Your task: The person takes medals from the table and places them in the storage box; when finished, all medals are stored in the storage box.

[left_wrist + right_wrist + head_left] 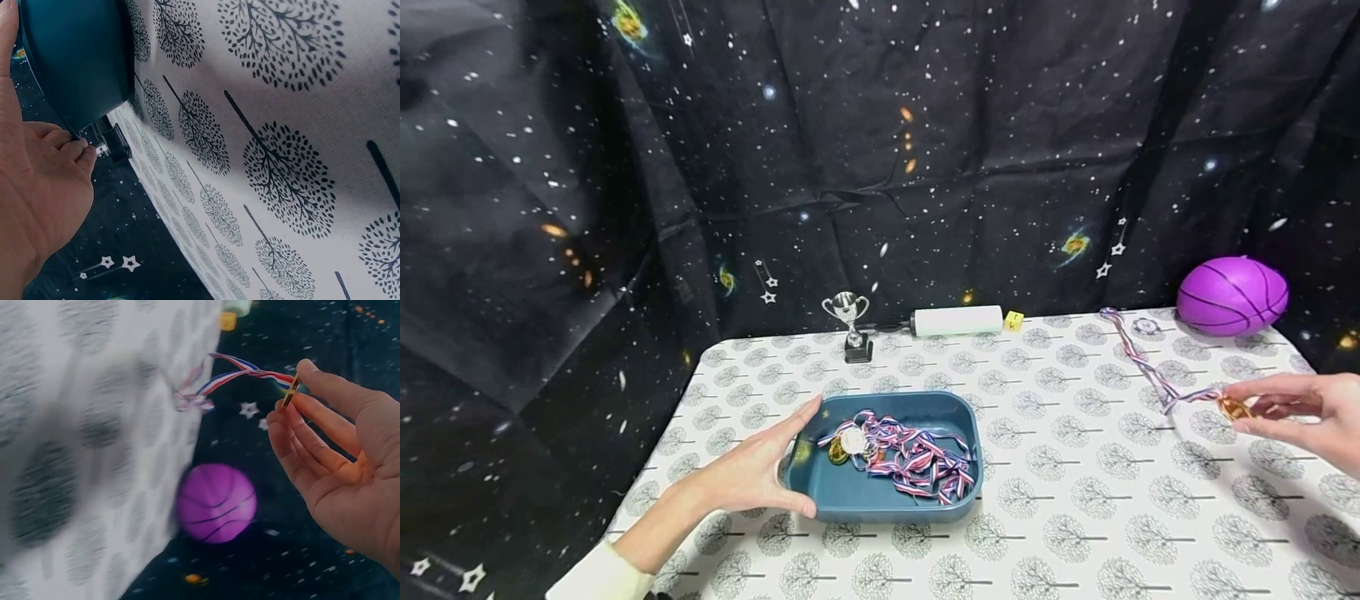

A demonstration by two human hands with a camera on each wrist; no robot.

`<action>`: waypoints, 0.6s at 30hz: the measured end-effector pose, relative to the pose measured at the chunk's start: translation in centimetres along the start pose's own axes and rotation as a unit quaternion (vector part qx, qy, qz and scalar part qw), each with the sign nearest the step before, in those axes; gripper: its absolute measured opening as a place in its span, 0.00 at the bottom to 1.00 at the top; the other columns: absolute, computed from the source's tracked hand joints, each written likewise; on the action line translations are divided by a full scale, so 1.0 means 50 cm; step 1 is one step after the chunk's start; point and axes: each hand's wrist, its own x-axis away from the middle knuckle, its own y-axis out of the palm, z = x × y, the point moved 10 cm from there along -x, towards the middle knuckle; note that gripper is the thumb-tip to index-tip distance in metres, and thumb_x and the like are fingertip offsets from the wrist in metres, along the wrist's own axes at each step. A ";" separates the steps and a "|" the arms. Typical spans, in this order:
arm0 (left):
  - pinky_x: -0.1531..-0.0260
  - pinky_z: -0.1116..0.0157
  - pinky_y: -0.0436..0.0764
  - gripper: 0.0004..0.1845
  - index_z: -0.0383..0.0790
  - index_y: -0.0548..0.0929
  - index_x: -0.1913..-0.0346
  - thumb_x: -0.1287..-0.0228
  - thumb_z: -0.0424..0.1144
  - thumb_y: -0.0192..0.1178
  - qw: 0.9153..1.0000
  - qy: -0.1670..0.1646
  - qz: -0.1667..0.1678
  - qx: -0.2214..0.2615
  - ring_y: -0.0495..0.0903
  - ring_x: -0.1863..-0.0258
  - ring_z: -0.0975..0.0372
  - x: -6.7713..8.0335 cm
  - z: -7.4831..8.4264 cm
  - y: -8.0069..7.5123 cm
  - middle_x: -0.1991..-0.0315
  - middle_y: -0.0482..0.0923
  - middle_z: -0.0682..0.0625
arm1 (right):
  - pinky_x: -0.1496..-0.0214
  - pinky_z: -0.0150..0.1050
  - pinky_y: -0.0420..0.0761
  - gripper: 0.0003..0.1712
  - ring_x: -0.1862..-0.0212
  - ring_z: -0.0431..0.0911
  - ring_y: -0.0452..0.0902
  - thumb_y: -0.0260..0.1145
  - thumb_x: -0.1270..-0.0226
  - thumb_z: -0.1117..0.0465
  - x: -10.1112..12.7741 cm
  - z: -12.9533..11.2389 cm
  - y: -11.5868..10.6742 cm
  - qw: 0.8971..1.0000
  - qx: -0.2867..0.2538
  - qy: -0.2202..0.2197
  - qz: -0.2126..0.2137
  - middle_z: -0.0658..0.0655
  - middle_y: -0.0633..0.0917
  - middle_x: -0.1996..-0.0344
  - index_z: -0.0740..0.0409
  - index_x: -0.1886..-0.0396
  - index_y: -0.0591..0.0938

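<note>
With thumb and fingers spread around its left end, my left hand (754,473) grips a dark blue plastic bin (895,512) standing on the table. Inside the bin, a silver medal (853,440) and a gold medal (837,451) lie by a tangle of red, white and blue ribbons (925,467). Off to the right, my right hand (1311,412) pinches another gold medal (289,394) by its edge between thumb and fingertips. Its striped ribbon (1138,358) trails over the table toward the back edge.
A silver trophy cup (847,312) on a black base stands behind the bin. Beside it lie a white cylinder (958,321) and a small yellow letter block (1013,321). A purple basketball (1232,296) sits at the back right corner. Black star-print cloth (880,167) hangs behind.
</note>
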 end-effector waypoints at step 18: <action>0.25 0.40 0.63 0.75 0.49 0.42 0.12 0.54 0.68 0.81 1.000 -0.009 -0.008 -0.002 0.55 0.18 0.46 0.000 -0.004 0.004 0.14 0.46 0.42 | 0.58 0.13 0.75 0.22 0.65 0.25 0.84 0.83 0.47 0.73 -0.164 -0.222 -0.014 0.996 0.088 -0.004 0.014 0.37 0.89 0.65 0.55 0.51 0.93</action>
